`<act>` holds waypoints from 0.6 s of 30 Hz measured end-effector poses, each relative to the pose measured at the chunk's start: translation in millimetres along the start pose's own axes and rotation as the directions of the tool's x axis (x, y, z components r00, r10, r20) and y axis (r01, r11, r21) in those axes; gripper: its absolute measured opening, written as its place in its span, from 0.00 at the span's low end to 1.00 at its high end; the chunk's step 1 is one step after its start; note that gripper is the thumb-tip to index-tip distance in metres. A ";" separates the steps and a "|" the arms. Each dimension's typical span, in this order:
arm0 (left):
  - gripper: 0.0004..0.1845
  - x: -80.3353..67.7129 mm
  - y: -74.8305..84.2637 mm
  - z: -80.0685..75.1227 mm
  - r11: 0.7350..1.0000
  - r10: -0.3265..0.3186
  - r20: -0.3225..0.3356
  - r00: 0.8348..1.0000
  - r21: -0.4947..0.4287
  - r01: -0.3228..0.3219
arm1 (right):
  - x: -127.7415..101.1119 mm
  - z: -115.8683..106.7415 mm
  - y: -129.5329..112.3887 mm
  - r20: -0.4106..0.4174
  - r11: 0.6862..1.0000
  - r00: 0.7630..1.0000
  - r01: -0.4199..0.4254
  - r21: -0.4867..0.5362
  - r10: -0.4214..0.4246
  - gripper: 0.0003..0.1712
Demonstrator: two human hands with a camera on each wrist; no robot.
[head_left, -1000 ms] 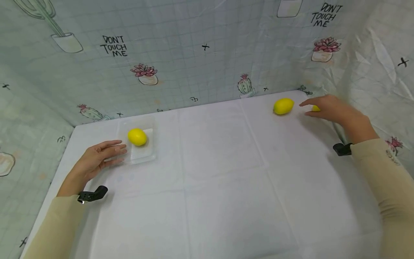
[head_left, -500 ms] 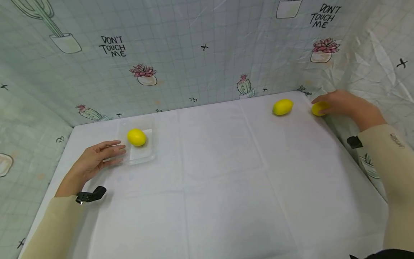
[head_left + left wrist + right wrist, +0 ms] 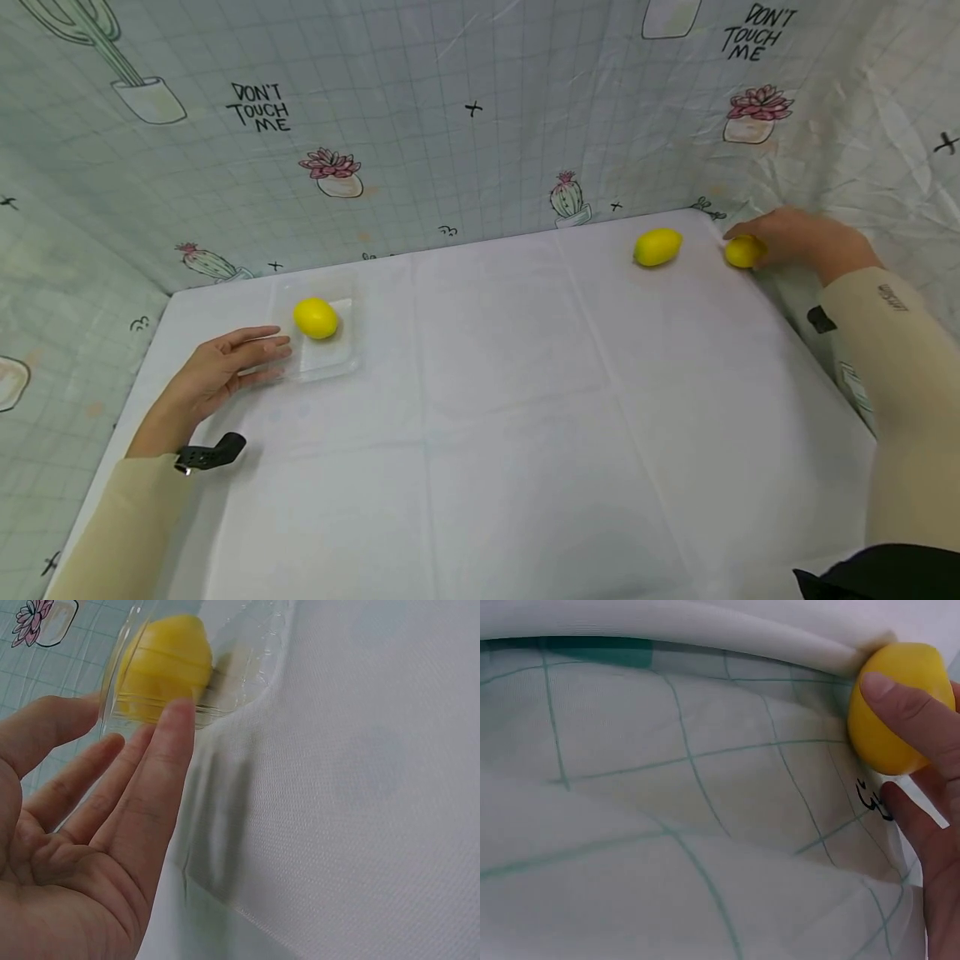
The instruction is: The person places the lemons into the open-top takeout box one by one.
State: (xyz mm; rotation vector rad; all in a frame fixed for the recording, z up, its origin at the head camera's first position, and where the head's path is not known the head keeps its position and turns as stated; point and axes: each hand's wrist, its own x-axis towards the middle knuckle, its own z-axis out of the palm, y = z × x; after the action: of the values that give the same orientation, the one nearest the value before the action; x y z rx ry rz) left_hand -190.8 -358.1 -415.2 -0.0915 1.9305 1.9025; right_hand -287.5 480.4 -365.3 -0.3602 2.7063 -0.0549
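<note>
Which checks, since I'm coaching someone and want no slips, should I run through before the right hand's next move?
1. Right hand gripping the held lemon: ok, the thumb lies across it.
2. Held lemon lifted off the table: cannot tell; it is at the table's edge.
3. Second lemon out of the direct way to the clear container: not ok, it rests on the container side of the held lemon.
4. Bare space beside the lemon inside the container: ok, some floor shows.
5. Left hand steadying the container: cannot tell; its fingers reach the wall, but any pressure doesn't show.
</note>
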 end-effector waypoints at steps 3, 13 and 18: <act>0.33 -0.4 0.3 0.2 1.000 -0.005 -0.006 1.000 0.004 0.005 | 0.6 1.5 1.1 -0.010 1.000 1.000 0.020 -0.014 -0.020 0.32; 0.33 -1.3 1.6 3.3 1.000 0.009 0.003 1.000 0.002 -0.009 | 3.5 4.4 -2.0 -0.063 0.997 0.995 0.078 -0.019 -0.079 0.29; 0.33 -1.3 1.6 2.6 1.000 0.011 0.008 1.000 0.000 -0.011 | -1.0 2.2 -13.7 -0.117 0.996 0.990 0.081 0.025 -0.078 0.30</act>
State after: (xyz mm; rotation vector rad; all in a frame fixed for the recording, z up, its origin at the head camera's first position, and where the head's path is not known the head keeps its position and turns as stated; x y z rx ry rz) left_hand -189.5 -355.8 -413.1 -0.0734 1.9297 1.9070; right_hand -282.5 467.4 -365.7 -0.4695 2.8011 -0.1429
